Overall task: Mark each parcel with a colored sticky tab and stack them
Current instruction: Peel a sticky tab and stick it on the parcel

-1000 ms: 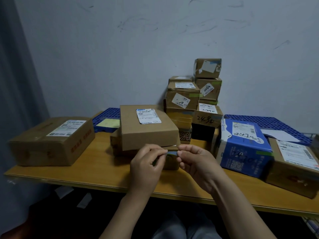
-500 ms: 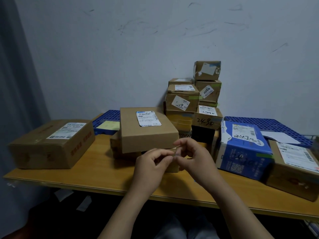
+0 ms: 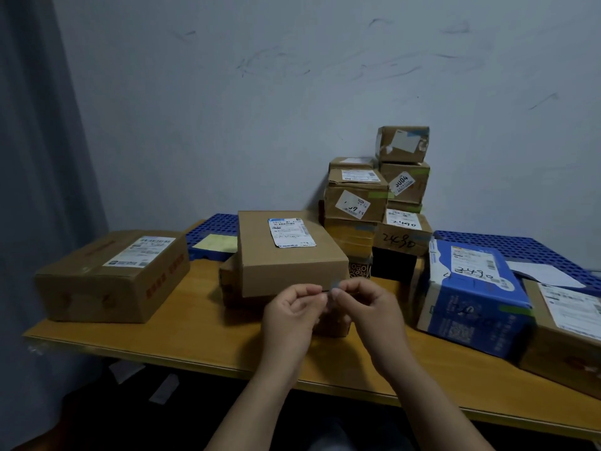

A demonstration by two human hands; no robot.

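My left hand (image 3: 291,315) and my right hand (image 3: 367,307) meet in front of a brown parcel (image 3: 286,255) that has a white label on top. Their fingertips pinch a small bluish sticky tab (image 3: 335,285) between them, close to the parcel's near right corner. That parcel rests on a lower cardboard box (image 3: 231,284), mostly hidden. A stack of taped parcels (image 3: 377,206) rises against the wall behind. A blue parcel (image 3: 471,294) marked 2490 lies to the right.
A large brown box (image 3: 110,275) sits at the left of the wooden table (image 3: 195,333). Another brown box (image 3: 566,336) fills the right edge. Blue perforated trays (image 3: 520,247) lie at the back, one with a yellow note pad (image 3: 216,244).
Both hands have risen from in front of the lower box to the upper parcel's near right corner, still pinching the tab.
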